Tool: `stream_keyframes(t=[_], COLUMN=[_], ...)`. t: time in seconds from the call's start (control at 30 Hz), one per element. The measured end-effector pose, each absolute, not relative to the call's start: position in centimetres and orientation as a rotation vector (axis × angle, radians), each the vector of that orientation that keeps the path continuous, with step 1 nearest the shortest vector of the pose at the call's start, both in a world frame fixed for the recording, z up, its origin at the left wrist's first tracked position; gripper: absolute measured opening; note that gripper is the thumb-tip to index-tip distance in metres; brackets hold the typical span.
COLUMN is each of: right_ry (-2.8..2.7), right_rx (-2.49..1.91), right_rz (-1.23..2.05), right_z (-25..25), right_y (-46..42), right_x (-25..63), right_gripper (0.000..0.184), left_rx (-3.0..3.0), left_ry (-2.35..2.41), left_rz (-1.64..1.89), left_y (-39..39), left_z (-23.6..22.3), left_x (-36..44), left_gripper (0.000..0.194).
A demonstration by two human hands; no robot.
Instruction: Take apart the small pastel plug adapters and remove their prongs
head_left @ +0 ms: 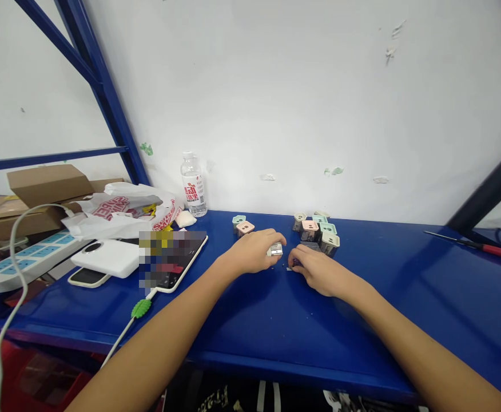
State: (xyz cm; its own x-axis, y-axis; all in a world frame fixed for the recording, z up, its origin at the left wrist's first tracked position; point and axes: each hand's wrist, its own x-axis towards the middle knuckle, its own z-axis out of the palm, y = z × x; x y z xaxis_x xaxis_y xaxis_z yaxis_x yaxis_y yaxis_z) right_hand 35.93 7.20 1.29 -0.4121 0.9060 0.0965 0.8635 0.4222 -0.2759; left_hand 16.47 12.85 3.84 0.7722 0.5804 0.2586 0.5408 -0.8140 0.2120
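Note:
My left hand [250,252] rests on the blue shelf top [250,337], its fingertips on a small silver-and-white block [275,249]. My right hand [317,270] sits just to the right of it, with its fingers pinched on a small dark piece [295,262] that is mostly hidden. Behind the hands stands a group of several small square charger plugs [317,232] in pink, mint and beige casings. Two more plugs, a pink one [245,228] and a mint one [238,221], stand apart, behind my left hand.
To the left lie a phone [175,263] on a white cable, a white power bank [104,257], a power strip [27,257], a plastic bag [126,209] and cardboard boxes [40,194]. A water bottle [194,184] stands against the white wall. A red-handled screwdriver [490,248] lies at far right.

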Motion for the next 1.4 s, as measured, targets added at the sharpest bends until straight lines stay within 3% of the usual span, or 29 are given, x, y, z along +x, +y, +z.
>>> stream_keyframes(t=[1.13, 1.4], right_ry=[-2.511, -2.562], right_rx=[-1.446, -1.483], right_rz=[0.26, 0.262], right_z=[1.7, 1.69], right_y=[6.81, 6.7], right_x=[36.07, 36.09], right_gripper=[0.032, 0.028], left_rx=[2.863, 2.868], left_ry=[0.886, 0.89], left_rz=[0.363, 0.345], left_y=[12.76, 12.93], left_z=[3.89, 3.66], left_x=[16.47, 16.46], left_gripper=[0.027, 0.028])
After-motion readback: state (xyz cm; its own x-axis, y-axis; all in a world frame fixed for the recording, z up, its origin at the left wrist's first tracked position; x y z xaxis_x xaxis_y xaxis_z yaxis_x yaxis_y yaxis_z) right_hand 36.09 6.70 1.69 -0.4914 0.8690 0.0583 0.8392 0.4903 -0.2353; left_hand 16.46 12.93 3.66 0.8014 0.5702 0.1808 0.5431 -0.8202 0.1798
